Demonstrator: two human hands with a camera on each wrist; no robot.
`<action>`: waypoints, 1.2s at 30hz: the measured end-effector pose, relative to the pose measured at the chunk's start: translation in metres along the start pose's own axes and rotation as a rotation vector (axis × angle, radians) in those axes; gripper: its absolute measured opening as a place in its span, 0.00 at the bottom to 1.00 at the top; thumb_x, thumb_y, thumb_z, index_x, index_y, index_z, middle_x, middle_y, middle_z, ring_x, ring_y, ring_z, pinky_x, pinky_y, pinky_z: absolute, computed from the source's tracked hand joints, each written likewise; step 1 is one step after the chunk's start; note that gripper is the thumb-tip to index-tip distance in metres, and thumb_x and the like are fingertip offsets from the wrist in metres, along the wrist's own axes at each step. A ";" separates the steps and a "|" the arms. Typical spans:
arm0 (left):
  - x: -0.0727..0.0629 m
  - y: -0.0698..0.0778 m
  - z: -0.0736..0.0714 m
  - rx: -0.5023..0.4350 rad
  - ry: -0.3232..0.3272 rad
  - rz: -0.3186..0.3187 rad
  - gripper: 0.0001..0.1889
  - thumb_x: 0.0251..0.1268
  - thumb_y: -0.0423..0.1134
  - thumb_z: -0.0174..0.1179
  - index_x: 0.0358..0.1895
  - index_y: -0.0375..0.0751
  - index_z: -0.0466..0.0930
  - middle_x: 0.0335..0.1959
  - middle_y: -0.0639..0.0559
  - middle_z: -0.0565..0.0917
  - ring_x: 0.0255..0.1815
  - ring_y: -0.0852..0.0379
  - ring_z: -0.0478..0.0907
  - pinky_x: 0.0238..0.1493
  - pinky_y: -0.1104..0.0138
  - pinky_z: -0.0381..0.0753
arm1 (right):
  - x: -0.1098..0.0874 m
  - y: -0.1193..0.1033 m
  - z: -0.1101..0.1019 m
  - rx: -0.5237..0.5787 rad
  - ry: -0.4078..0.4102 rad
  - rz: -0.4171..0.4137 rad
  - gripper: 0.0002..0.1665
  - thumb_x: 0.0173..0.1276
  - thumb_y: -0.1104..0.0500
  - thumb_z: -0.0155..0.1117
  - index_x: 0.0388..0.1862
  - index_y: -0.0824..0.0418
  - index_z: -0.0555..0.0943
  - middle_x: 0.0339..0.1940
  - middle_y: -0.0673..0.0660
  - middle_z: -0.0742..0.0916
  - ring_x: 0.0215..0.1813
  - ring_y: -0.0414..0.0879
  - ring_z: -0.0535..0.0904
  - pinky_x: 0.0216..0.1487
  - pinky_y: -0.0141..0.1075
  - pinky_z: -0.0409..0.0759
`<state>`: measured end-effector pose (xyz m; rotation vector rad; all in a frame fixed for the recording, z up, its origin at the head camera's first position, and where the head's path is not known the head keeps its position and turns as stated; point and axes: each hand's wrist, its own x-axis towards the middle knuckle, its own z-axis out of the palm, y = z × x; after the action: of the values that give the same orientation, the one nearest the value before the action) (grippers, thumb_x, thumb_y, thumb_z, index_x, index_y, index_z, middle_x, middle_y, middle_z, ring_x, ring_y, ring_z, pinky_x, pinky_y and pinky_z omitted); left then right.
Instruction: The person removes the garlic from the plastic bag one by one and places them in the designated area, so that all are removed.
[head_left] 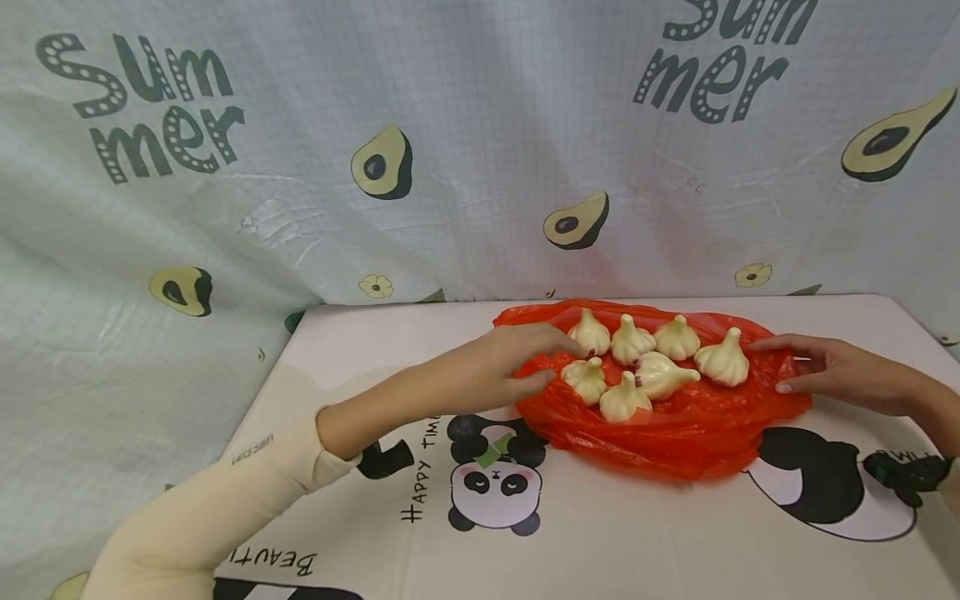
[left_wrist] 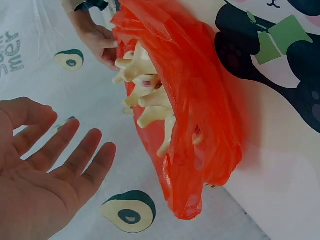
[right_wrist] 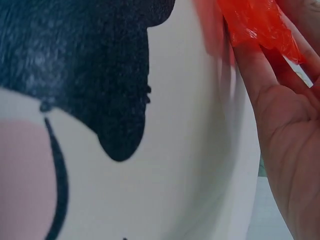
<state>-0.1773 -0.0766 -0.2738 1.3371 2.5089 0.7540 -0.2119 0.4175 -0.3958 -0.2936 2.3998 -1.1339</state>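
Observation:
A red plastic bag (head_left: 660,450) lies spread on the table with several garlic bulbs (head_left: 723,358) grouped on it, their stems pointing various ways. My left hand (head_left: 506,360) is at the bag's left edge, fingers spread near the leftmost bulbs. In the left wrist view the left hand (left_wrist: 55,165) shows a bare palm, fingers parted and holding nothing. At the opposite side my right hand (head_left: 840,375) touches the bag's right edge with extended fingers and thumb. Red film (right_wrist: 260,30) hangs between the thumb and fingers in the right wrist view.
The white tabletop (head_left: 600,533) carries printed pandas (head_left: 495,492) and lettering. A pale curtain (head_left: 480,150) with avocado prints hangs right behind the table's far edge. Dark straps with devices (head_left: 903,475) sit at both wrists.

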 end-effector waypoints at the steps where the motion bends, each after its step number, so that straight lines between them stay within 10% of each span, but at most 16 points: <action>1: 0.002 -0.001 -0.001 -0.019 -0.002 -0.002 0.20 0.75 0.33 0.55 0.67 0.46 0.76 0.65 0.55 0.78 0.68 0.59 0.71 0.66 0.65 0.74 | 0.000 0.000 -0.001 -0.002 -0.003 -0.003 0.33 0.74 0.58 0.63 0.75 0.58 0.66 0.76 0.76 0.59 0.67 0.70 0.67 0.49 0.40 0.86; 13: 0.044 -0.019 -0.001 -0.039 -0.114 -0.067 0.17 0.72 0.33 0.60 0.62 0.42 0.79 0.60 0.52 0.82 0.62 0.56 0.76 0.64 0.61 0.77 | 0.004 0.005 -0.007 0.018 -0.037 0.023 0.35 0.74 0.57 0.64 0.76 0.58 0.64 0.76 0.77 0.58 0.68 0.69 0.64 0.51 0.42 0.86; 20: 0.068 -0.031 0.003 -0.100 -0.208 -0.126 0.20 0.73 0.35 0.61 0.65 0.40 0.76 0.64 0.47 0.79 0.65 0.49 0.74 0.65 0.61 0.75 | 0.005 0.023 -0.013 0.230 -0.068 0.018 0.35 0.78 0.62 0.56 0.80 0.46 0.62 0.67 0.38 0.66 0.56 0.27 0.73 0.55 0.40 0.84; 36: 0.101 -0.042 0.016 -0.103 -0.365 -0.300 0.22 0.70 0.35 0.65 0.66 0.41 0.75 0.64 0.45 0.77 0.63 0.52 0.74 0.51 0.72 0.81 | 0.011 0.026 -0.021 0.470 -0.187 0.028 0.32 0.80 0.68 0.50 0.75 0.39 0.72 0.58 0.26 0.75 0.56 0.28 0.77 0.59 0.42 0.82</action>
<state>-0.2583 -0.0074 -0.3031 0.9348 2.2706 0.5129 -0.2318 0.4441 -0.4083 -0.1962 1.9018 -1.5372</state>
